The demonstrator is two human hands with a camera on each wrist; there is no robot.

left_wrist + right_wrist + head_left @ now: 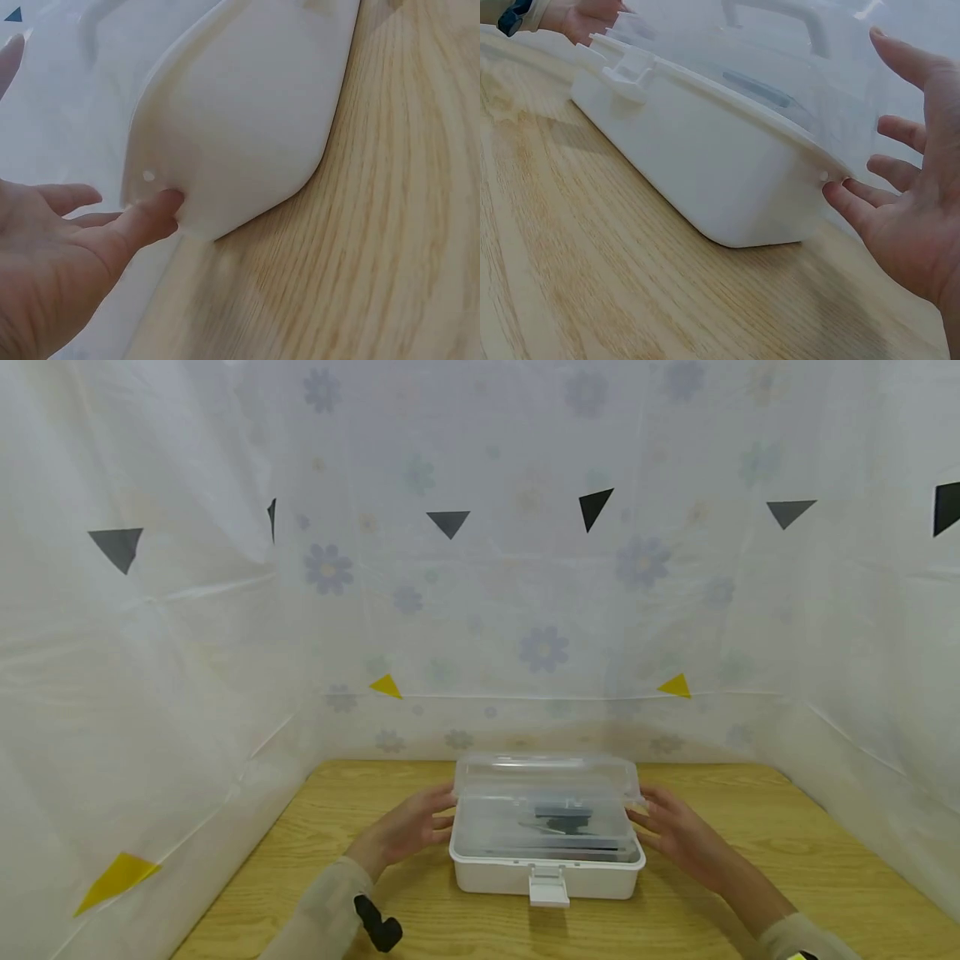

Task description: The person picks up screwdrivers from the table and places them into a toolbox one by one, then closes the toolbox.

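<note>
Flanking the box (546, 860) mid-table (750, 827), my left hand (408, 831) and right hand (678, 835) have fingers spread, fingertips at its smooth, rigid sides, which look light but slippery, best gripped under the rim.

Bright even light, soft shadows, slight blur

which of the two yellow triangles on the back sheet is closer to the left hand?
The left yellow triangle, above and behind the left hand. The other yellow one hangs on the right, over the right hand, past the box.
</note>
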